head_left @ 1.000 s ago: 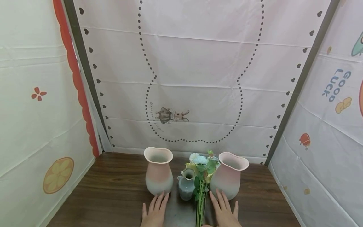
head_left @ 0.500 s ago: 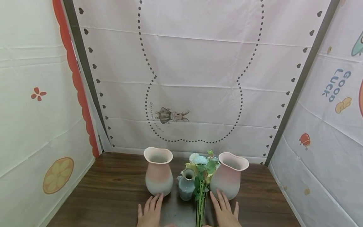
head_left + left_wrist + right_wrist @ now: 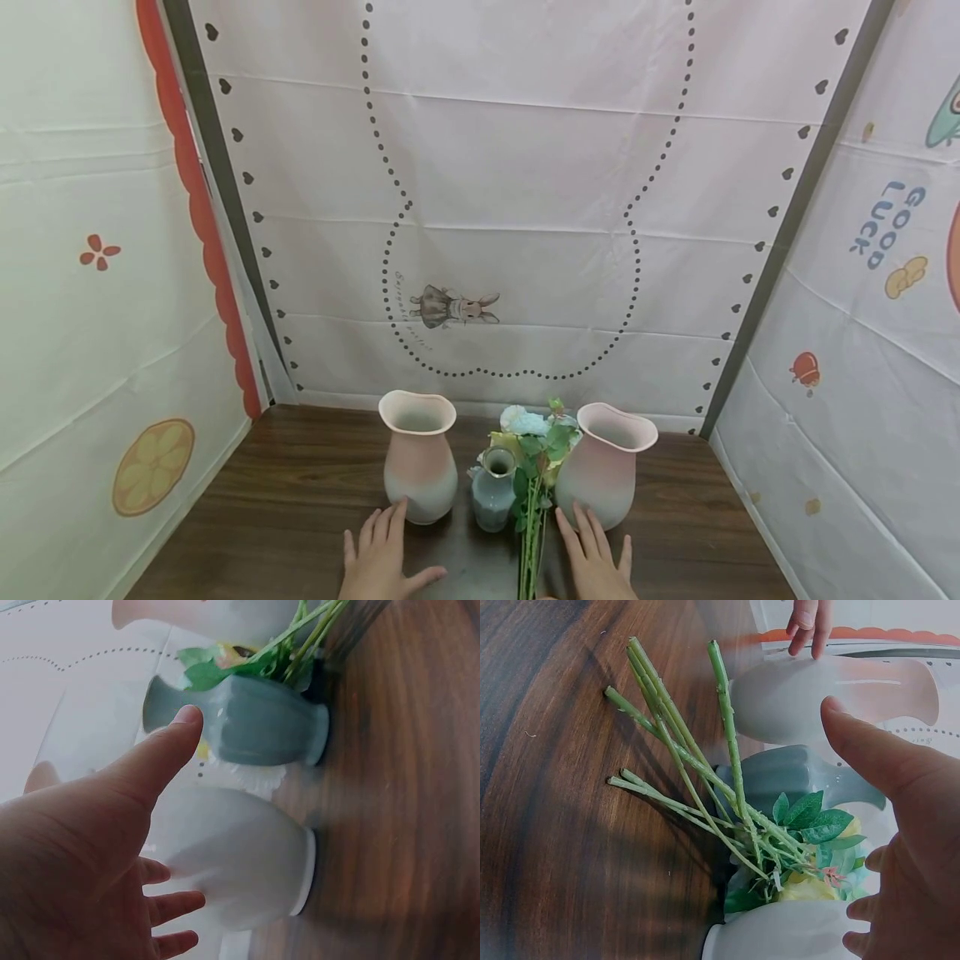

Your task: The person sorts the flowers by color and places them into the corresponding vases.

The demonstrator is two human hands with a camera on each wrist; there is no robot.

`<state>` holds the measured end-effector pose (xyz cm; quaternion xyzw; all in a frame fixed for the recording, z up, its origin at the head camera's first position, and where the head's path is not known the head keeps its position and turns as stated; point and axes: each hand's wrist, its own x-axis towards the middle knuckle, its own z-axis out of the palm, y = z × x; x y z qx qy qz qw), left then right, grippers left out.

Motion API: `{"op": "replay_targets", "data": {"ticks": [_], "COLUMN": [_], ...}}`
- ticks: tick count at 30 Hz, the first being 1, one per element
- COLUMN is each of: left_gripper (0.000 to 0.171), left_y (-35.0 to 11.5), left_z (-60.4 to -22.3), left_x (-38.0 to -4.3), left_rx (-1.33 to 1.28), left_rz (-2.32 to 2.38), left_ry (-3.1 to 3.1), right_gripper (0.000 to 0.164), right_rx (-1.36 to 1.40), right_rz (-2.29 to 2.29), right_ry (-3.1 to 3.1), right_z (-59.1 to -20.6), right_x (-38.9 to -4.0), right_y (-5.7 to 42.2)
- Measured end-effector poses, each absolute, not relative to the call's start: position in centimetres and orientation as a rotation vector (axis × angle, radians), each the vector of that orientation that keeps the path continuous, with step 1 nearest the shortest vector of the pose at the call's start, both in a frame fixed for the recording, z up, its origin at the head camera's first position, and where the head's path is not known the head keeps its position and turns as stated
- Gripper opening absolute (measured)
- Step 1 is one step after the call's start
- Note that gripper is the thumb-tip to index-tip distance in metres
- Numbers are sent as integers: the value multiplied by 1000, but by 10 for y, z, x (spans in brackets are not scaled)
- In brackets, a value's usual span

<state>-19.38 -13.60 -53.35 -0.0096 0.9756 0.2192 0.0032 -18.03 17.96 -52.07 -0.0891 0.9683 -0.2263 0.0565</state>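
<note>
My left hand (image 3: pixel 378 554), fingers spread and thumb out to the right, is at the lower left front of a pink-and-white vase (image 3: pixel 420 471); whether a fingertip touches it I cannot tell. My right hand (image 3: pixel 597 557) has its extended fingers at the lower front of a similar vase (image 3: pixel 600 479). A small blue-grey vase (image 3: pixel 492 502) stands upright between the two. Beside it lies a bunch of artificial flowers (image 3: pixel 529 422) with leaves, its green stems (image 3: pixel 682 746) pointing toward me. Neither hand holds anything. The right wrist view shows the stems fanned out near my right thumb.
Everything stands on a dark brown wooden table (image 3: pixel 247 508). A white cloth wall (image 3: pixel 517 275) with dotted lines and a rabbit print rises behind. More printed cloth walls (image 3: pixel 67 350) close in the left and right sides.
My left hand has slid to the left along the front of the left vase, and its thumb has spread out to the right. My right hand, the vases and the flowers stay put.
</note>
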Motion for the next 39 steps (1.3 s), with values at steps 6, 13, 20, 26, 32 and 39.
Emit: {"op": "replay_targets", "data": {"ticks": [6,13,20,26,32,39], "left_gripper": [126,120,113,106,106,109], "left_y": [-146,-158,-166,-167,-166,-164], "left_z": [-527,-521,-518,-521,-522,-521], "left_x": [-197,-199,-207,-217,-229,-238], "left_rx": [-71,-92,-39,91,247,268], "left_rz": [734,777,915,1152,1307,1456], "left_ry": [3093,3165,3215,3262,3296,3226], "right_gripper": [106,107,111,112,115,113], "right_rx": [-262,-250,-244,-250,-230,-214], "right_rz": [-689,-670,-654,-665,-640,-648], "right_ry": [2926,2930,2929,2927,2924,2935], "right_z": [-521,-522,-523,-524,-526,-527], "right_x": [-181,-180,-181,-182,-182,-182], "right_y": [181,181,183,186,187,186]}}
